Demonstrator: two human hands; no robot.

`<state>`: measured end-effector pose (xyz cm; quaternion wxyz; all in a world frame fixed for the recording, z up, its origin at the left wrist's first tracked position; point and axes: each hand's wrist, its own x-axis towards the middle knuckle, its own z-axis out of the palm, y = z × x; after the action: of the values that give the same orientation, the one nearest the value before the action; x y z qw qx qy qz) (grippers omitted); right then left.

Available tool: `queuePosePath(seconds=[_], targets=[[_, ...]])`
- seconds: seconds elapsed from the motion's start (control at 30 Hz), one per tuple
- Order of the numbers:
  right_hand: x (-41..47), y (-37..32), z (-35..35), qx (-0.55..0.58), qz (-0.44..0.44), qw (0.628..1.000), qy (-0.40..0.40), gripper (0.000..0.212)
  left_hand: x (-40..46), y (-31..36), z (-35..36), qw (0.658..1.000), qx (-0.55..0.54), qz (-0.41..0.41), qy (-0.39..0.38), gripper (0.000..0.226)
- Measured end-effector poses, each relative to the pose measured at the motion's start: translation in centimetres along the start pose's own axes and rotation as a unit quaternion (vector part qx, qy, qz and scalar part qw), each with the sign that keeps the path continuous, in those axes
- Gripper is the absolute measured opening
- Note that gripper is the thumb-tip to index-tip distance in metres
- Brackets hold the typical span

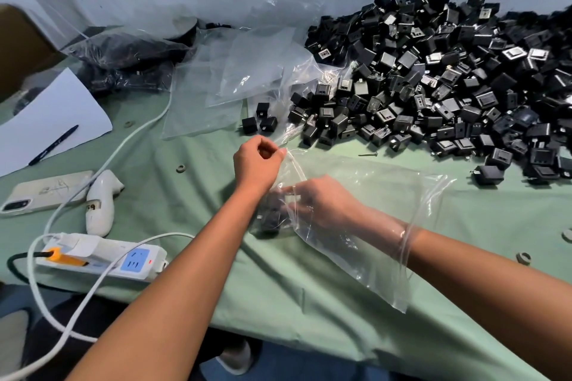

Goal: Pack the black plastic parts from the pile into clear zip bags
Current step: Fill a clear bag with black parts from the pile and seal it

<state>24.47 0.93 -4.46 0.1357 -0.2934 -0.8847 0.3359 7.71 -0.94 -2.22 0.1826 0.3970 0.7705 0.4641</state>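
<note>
The right hand (322, 204) is thrust wrist-deep inside the clear bag (371, 226), fingers loosely spread, seemingly seating a few black parts (269, 216) at its closed end. The left hand (258, 161) pinches the bag's corner, steadying it. The pile (433, 77) waits at two o'clock.

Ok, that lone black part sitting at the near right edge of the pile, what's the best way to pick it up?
Grip the lone black part across its boxy body, coming from above with thumb and fingers on opposite flat sides. Its metal prongs seem to stick out toward the left, so avoid that end. It sits apart from the pile on the green cloth, leaving room around it.
</note>
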Motion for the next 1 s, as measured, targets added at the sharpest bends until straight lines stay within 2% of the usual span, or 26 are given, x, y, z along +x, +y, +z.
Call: queuePosePath(seconds=[0.07, 0.17, 0.23, 0.33, 0.5, 0.67, 0.77, 0.8, 0.9, 1.0], targets=[[0.0, -0.2, -0.3, 0.011, 0.001, 1.0, -0.011, 0.031, -0.7, 0.1, -0.2, 0.997, -0.063, -0.017, 0.039, 0.013], [-0.3, 0.3, -1.3, 0.089, 0.035, 0.994, -0.05, 0.052, -1.6, -0.3, -0.6, 0.99, -0.118, -0.022, 0.074, 0.013], [-0.7, 0.6, -1.6, 0.1, 0.049, 0.992, -0.057, 0.049, -2.1, -0.6, -0.9, 0.983, -0.159, -0.028, 0.083, 0.018], [-0.8, 0.1, -1.4, 0.062, 0.039, 0.996, -0.05, 0.038, -2.7, -0.7, -0.9, 0.98, -0.182, -0.034, 0.079, 0.021], [-0.6, -1.9, -1.1, -0.061, 0.04, 0.997, -0.023, 0.042, -3.9, -0.6, 0.1, 0.982, -0.175, -0.035, 0.064, 0.023], [-1.8, -3.4, -0.5, -0.149, 0.042, 0.988, 0.024, 0.018, -5.2, 0.4, 1.0, 0.995, -0.044, 0.082, 0.045, 0.023], [-1.4, -3.0, -0.9, -0.199, 0.034, 0.979, -0.019, 0.009, -5.9, 0.4, 1.8, 0.988, 0.05, 0.146, -0.01, 0.025], [-1.3, -2.4, -1.4, -0.167, 0.022, 0.984, -0.051, 0.012, -6.1, 0.4, 2.0, 0.985, 0.076, 0.155, -0.022, 0.028], [-2.4, -0.1, -4.1, 0.035, 0.041, 0.992, -0.118, 0.024, -6.1, 0.1, 2.4, 0.975, 0.153, 0.155, -0.045, 0.03], [-4.4, 3.2, -7.9, 0.05, 0.078, 0.985, -0.146, 0.028, -5.9, 0.1, 2.6, 0.963, 0.217, 0.145, -0.06, 0.032]])
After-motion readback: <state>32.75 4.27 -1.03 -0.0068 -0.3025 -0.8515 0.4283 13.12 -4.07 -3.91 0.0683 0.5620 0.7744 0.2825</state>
